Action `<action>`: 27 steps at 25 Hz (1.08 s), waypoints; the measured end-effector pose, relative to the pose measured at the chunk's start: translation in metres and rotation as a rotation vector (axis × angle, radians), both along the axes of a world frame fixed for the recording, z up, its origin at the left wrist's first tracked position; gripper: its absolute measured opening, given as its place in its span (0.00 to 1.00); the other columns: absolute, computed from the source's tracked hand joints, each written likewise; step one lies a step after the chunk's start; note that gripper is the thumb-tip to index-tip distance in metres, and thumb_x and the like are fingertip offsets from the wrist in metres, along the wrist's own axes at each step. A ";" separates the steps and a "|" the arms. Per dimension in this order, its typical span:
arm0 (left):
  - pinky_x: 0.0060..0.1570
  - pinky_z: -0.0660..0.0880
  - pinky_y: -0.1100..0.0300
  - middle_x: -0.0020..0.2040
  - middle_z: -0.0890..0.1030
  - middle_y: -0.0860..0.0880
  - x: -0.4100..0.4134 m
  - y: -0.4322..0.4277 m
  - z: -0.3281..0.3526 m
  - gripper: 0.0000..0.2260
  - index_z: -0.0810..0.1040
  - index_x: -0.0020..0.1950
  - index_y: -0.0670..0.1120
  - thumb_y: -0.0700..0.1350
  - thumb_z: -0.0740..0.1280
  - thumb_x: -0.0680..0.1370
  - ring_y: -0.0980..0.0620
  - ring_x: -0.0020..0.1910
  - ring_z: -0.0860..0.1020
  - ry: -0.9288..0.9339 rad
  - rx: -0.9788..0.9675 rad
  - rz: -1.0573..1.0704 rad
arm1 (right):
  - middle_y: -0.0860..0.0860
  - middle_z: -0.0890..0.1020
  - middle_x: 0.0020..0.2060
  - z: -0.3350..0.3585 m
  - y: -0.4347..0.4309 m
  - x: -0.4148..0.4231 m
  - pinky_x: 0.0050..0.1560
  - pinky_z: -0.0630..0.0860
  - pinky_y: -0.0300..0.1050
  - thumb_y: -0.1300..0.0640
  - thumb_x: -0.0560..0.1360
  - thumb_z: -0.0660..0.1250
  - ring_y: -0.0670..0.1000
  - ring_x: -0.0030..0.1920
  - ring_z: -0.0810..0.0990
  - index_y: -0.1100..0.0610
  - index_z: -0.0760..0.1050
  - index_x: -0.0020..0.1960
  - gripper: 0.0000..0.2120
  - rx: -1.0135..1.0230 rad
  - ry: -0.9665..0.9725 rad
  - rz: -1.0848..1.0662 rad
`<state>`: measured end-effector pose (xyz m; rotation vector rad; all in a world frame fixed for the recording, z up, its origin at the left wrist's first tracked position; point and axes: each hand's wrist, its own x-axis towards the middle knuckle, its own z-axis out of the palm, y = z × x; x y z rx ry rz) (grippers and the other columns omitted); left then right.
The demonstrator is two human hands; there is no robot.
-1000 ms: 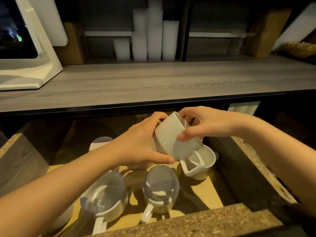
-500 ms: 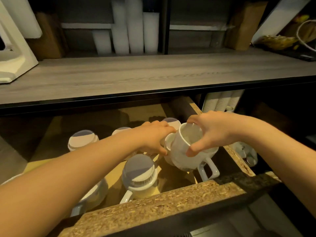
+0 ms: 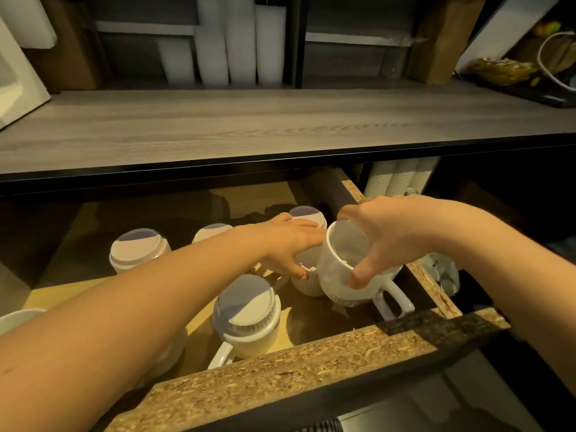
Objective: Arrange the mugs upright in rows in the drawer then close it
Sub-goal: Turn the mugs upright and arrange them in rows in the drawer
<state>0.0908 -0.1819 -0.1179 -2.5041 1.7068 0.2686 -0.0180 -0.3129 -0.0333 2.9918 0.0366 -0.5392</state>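
The open drawer (image 3: 280,363) holds several white mugs. My right hand (image 3: 389,238) grips the rim of an upright white mug (image 3: 339,275), mouth up and slightly tilted, handle toward the drawer front, at the drawer's right side. My left hand (image 3: 286,244) reaches in beside it and rests on another white mug (image 3: 307,283) just left of the held one. Upside-down mugs stand at the front centre (image 3: 249,319), back left (image 3: 137,251), back centre (image 3: 210,233) and back right (image 3: 307,215). Part of one more mug (image 3: 15,318) shows at the far left.
A grey wooden countertop (image 3: 249,126) overhangs the drawer's back. Stacks of white cups (image 3: 237,48) stand on the shelf behind. More stacked cups (image 3: 399,179) and a clear bag (image 3: 442,272) sit right of the drawer. The chipboard right wall (image 3: 433,288) is close to the held mug.
The mug held in both hands was turned from tilted sideways to mouth up and lowered at the drawer's right. My left hand let go of it and moved onto the neighbouring mug.
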 end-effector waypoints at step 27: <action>0.73 0.51 0.47 0.78 0.56 0.51 0.038 -0.010 0.000 0.37 0.51 0.76 0.54 0.53 0.69 0.74 0.49 0.76 0.53 -0.073 0.088 0.152 | 0.50 0.79 0.44 -0.041 0.021 0.021 0.35 0.68 0.42 0.28 0.62 0.65 0.51 0.40 0.76 0.55 0.74 0.59 0.37 -0.197 0.040 0.159</action>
